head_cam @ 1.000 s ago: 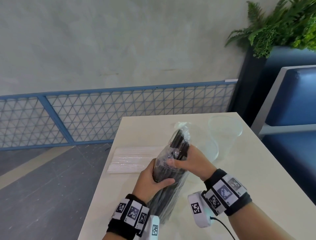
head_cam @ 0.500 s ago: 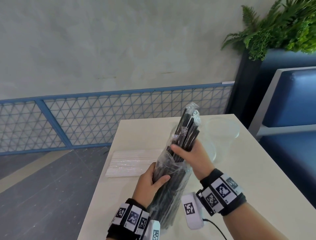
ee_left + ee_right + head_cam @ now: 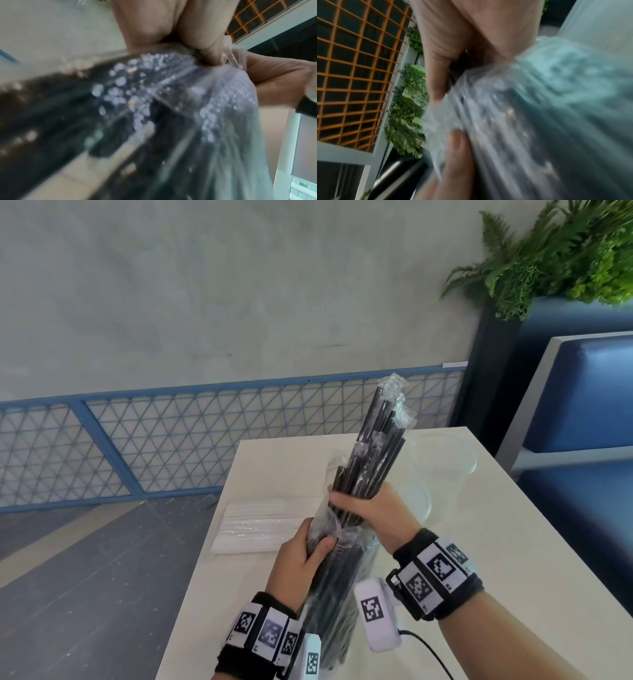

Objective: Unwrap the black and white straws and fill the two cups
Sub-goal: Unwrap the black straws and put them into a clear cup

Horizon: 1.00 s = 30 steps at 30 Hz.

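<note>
Right hand (image 3: 373, 513) fingers clench the black straws (image 3: 375, 453) — left hand (image 3: 301, 556) grips their plastic bag (image 3: 329, 594).

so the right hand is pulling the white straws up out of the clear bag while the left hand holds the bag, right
Not quite: the right hand pulls the black straws, not white, from the clear bag held by the left hand, as the head view shows.
</note>
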{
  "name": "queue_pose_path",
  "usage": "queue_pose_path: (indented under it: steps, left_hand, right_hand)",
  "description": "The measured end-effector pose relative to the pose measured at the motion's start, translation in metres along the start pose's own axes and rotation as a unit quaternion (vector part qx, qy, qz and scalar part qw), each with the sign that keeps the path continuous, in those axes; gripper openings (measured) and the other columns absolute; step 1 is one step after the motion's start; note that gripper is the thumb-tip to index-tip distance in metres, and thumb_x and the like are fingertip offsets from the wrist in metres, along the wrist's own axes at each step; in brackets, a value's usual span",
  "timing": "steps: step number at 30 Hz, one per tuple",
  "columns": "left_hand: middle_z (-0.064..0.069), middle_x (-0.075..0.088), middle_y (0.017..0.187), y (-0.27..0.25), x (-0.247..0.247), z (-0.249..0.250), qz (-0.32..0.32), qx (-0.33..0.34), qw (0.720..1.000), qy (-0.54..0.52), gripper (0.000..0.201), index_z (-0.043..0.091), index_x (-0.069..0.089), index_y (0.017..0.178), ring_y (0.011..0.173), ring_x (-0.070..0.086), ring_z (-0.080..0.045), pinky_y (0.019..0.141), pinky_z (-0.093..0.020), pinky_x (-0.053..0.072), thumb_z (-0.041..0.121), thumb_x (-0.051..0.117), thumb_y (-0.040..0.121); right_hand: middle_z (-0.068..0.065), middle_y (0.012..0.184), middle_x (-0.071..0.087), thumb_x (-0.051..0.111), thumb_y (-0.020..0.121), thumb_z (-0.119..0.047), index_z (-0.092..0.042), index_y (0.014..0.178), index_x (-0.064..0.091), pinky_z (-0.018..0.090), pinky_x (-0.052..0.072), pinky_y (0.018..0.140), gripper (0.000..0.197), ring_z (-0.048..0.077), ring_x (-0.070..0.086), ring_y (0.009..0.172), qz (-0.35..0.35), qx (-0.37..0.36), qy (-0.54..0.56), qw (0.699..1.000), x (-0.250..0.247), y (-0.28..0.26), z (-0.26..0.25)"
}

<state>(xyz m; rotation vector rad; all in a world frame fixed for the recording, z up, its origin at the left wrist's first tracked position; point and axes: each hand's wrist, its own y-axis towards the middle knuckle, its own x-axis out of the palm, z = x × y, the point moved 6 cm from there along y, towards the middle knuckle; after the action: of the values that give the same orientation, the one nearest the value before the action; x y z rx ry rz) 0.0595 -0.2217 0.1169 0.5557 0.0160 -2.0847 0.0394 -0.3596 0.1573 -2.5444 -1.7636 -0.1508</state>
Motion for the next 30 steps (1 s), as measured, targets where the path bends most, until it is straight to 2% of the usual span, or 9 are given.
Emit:
queue_pose_path:
  steps: [4,7,10,14,19,21,23,26,30]
  left_hand:
    - [0.013,0.066,0.092,0.002,0.003,-0.004,-0.014,-0.002,1.000,0.023,0.021,0.044,0.045,0.100,0.087,0.060,0.009,0.074,-0.010,0.046,0.027,0.051,0.090]
    - [0.013,0.065,0.089,0.004,0.003,-0.008,-0.008,-0.005,0.999,0.035,0.014,0.035,0.046,0.104,0.080,0.061,0.006,0.069,-0.005,0.044,0.028,0.046,0.093]
    - [0.013,0.062,0.085,0.006,0.000,-0.013,0.006,-0.015,0.999,0.046,0.011,0.030,0.047,0.104,0.079,0.059,-0.001,0.067,-0.005,0.043,0.029,0.043,0.094]
    - [0.008,0.062,0.083,0.009,-0.004,-0.022,0.026,-0.039,0.997,0.053,0.010,0.025,0.050,0.100,0.077,0.057,-0.001,0.064,-0.003,0.041,0.029,0.042,0.094]
    - [0.012,0.058,0.085,0.010,-0.015,-0.033,0.078,-0.060,0.994,0.046,0.007,0.023,0.051,0.097,0.079,0.053,0.002,0.067,-0.006,0.038,0.022,0.044,0.094]
    - [0.009,0.058,0.081,0.009,-0.021,-0.037,0.109,-0.073,0.991,0.038,0.011,0.025,0.052,0.087,0.079,0.054,-0.007,0.068,-0.018,0.038,0.022,0.044,0.094]
    - [0.002,0.054,0.071,0.008,-0.027,-0.039,0.139,-0.081,0.986,0.036,0.021,0.021,0.049,0.074,0.074,0.052,-0.016,0.065,-0.020,0.038,0.022,0.044,0.095]
    - [0.003,0.047,0.067,0.009,-0.032,-0.037,0.171,-0.087,0.981,0.027,0.023,0.014,0.046,0.074,0.075,0.047,-0.021,0.068,-0.029,0.034,0.022,0.043,0.095]
    - [0.004,0.052,0.075,0.013,-0.028,-0.028,0.179,-0.055,0.982,0.008,0.012,0.025,0.048,0.084,0.072,0.049,-0.010,0.064,-0.019,0.039,0.023,0.042,0.095]
  right_hand:
    - [0.008,0.077,0.069,0.074,0.070,0.003,-0.005,0.080,0.068,0.031,0.057,0.070,0.015,0.020,0.066,0.071,0.055,0.037,0.027,0.997,-0.001,-0.003,0.014]
    - [0.011,0.081,0.068,0.073,0.072,-0.001,0.000,0.087,0.067,0.038,0.057,0.075,0.016,0.025,0.066,0.077,0.113,0.008,0.063,0.992,-0.015,0.004,-0.001]
    - [0.015,0.085,0.065,0.069,0.076,-0.001,0.009,0.095,0.064,0.030,0.056,0.072,0.022,0.024,0.063,0.076,0.149,-0.028,0.076,0.986,-0.029,0.013,-0.021]
    - [0.017,0.083,0.064,0.067,0.077,0.000,0.007,0.094,0.062,0.040,0.054,0.076,0.019,0.025,0.062,0.075,0.196,-0.032,0.129,0.972,-0.043,0.023,-0.035]
    - [0.007,0.080,0.063,0.064,0.081,-0.006,0.006,0.098,0.061,0.019,0.054,0.059,0.021,0.011,0.063,0.065,0.239,-0.078,0.097,0.963,-0.072,0.029,-0.055]
    - [0.004,0.083,0.063,0.065,0.081,-0.009,0.005,0.107,0.060,0.022,0.056,0.063,0.030,0.009,0.063,0.065,0.275,-0.092,0.079,0.954,-0.087,0.030,-0.064]
    - [0.004,0.086,0.065,0.068,0.079,-0.010,-0.001,0.101,0.061,0.028,0.057,0.074,0.025,0.015,0.064,0.074,0.309,-0.113,0.072,0.942,-0.099,0.028,-0.073]
    - [0.002,0.086,0.065,0.069,0.076,-0.011,-0.005,0.097,0.059,0.030,0.055,0.078,0.024,0.018,0.064,0.082,0.340,-0.163,0.044,0.925,-0.108,0.025,-0.083]
    - [-0.003,0.084,0.063,0.071,0.076,-0.013,-0.007,0.099,0.057,0.013,0.050,0.065,0.027,0.012,0.061,0.076,0.308,-0.164,-0.092,0.933,-0.095,0.031,-0.063]
